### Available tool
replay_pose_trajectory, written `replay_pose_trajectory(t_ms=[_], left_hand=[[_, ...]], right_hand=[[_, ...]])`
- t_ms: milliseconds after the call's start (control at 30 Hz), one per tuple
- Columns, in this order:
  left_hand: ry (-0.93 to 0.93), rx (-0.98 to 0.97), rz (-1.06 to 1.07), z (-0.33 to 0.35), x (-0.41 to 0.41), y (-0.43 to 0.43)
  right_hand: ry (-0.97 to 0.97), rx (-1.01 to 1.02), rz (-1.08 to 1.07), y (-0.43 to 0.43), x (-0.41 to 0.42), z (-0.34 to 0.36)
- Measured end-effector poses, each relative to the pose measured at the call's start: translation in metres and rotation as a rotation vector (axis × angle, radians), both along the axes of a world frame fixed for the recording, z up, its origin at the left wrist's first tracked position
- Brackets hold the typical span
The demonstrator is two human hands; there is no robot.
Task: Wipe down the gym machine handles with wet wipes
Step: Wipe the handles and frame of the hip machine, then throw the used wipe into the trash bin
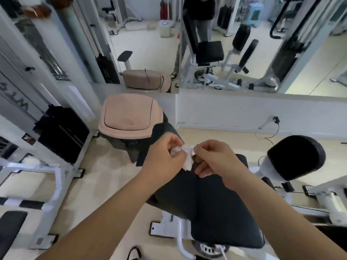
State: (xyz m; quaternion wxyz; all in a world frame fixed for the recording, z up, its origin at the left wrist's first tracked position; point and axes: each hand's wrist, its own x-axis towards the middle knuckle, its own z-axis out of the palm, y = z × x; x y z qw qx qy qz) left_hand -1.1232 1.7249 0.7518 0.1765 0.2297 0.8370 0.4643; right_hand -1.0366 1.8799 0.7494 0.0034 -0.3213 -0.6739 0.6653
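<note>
Wet wipe (185, 154) pinched between both hands' curled fingers (176, 150)

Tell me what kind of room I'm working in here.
A gym, most likely: a black weight stack at left, a padded machine seat in front, and a wall mirror reflecting more machines.

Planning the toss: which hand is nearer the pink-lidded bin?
Left. The left hand is just right of the pink-lidded bin; the right hand is farther right, past the wipe both pinch.
</note>
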Motion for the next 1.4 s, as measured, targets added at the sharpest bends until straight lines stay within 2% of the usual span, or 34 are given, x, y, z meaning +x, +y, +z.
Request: replay_pose_trajectory(t_ms=[167, 367, 433, 533, 767, 833, 1033, 1200, 1400], left_hand=[[-0.220, 0.103, 0.040, 0.007, -0.089, -0.033], [-0.400, 0.170, 0.080, -0.010, -0.157, -0.049], [-0.417, 0.141, 0.104, -0.023, -0.174, -0.052], [-0.383, 0.088, 0.128, -0.044, -0.206, -0.058], [-0.303, -0.163, 0.132, -0.117, -0.342, -0.067], [-0.280, -0.247, 0.086, -0.144, -0.392, -0.059], [-0.176, -0.440, -0.116, -0.216, -0.517, -0.025], [-0.111, -0.548, -0.250, -0.259, -0.575, -0.004], [-0.110, -0.780, -0.578, -0.337, -0.609, 0.007]], right_hand=[[0.039, 0.005, -0.169, -0.043, -0.065, 0.017], [0.062, 0.107, -0.169, -0.070, -0.133, 0.040], [0.071, 0.091, -0.163, -0.075, -0.157, 0.040], [0.093, -0.056, -0.087, -0.086, -0.198, 0.032], [-0.089, -0.293, -0.008, -0.095, -0.317, -0.011], [-0.151, -0.328, -0.017, -0.087, -0.362, -0.034], [-0.308, -0.292, -0.260, -0.063, -0.482, -0.122], [-0.416, -0.309, -0.373, -0.054, -0.517, -0.184], [-0.500, -0.244, -0.415, -0.037, -0.549, -0.241]])
